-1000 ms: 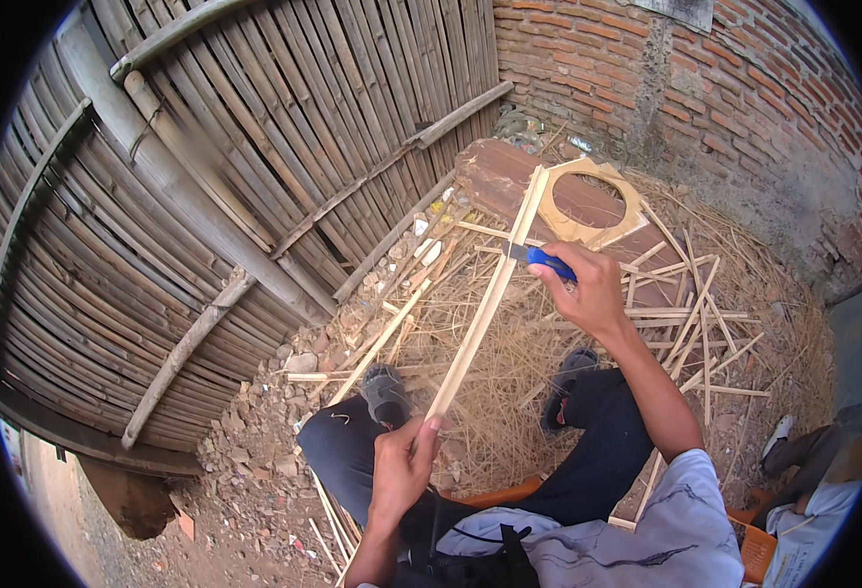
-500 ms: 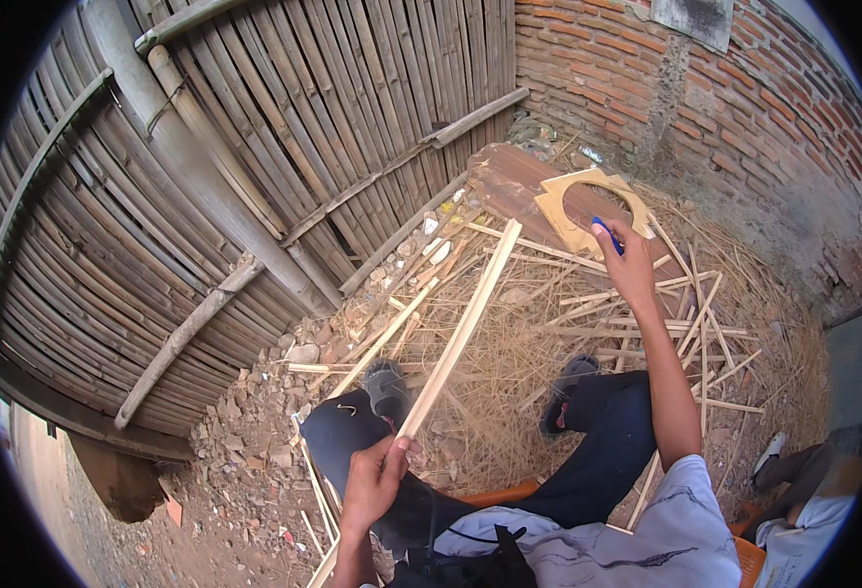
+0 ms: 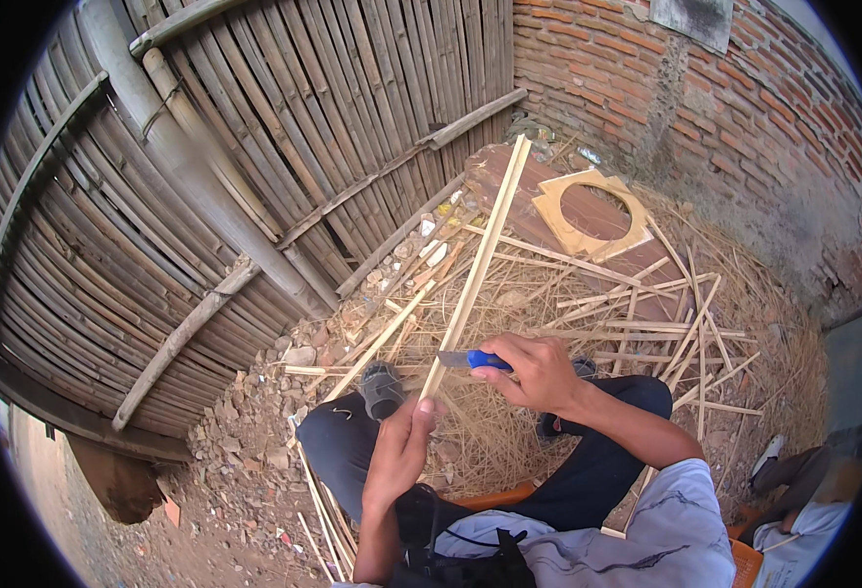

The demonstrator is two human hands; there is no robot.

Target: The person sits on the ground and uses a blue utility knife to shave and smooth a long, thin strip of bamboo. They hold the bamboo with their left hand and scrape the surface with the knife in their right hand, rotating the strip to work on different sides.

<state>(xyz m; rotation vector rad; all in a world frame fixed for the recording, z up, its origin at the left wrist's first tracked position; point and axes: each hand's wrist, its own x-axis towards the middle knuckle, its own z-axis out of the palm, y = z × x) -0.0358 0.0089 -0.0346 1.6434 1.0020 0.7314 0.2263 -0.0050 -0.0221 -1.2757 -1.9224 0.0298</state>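
My left hand [image 3: 398, 443] is closed around the near end of a long pale bamboo strip [image 3: 485, 253], which slants up and away toward the far board. A blue-handled utility knife [image 3: 490, 361] is gripped in my right hand [image 3: 539, 372]. Its grey blade lies against the strip a short way beyond my left fingers. Whether the blade has cut into the bamboo cannot be made out. Past the strip's far half, a square tan panel with a large round hole [image 3: 553, 208] rests on a brown wooden board [image 3: 497, 169].
Several loose bamboo strips [image 3: 681, 333] lie across straw and shavings [image 3: 490, 431] on the right. More strips [image 3: 325, 529] lean beside my left leg. A bamboo fence [image 3: 254, 147] rises at left, a brick wall [image 3: 744, 127] at the back right. Another person [image 3: 793, 490] sits at the right edge.
My right hand has come back from near the holed panel to the strip, bringing the knife's blade against it. The strip's far end has risen further toward the board.
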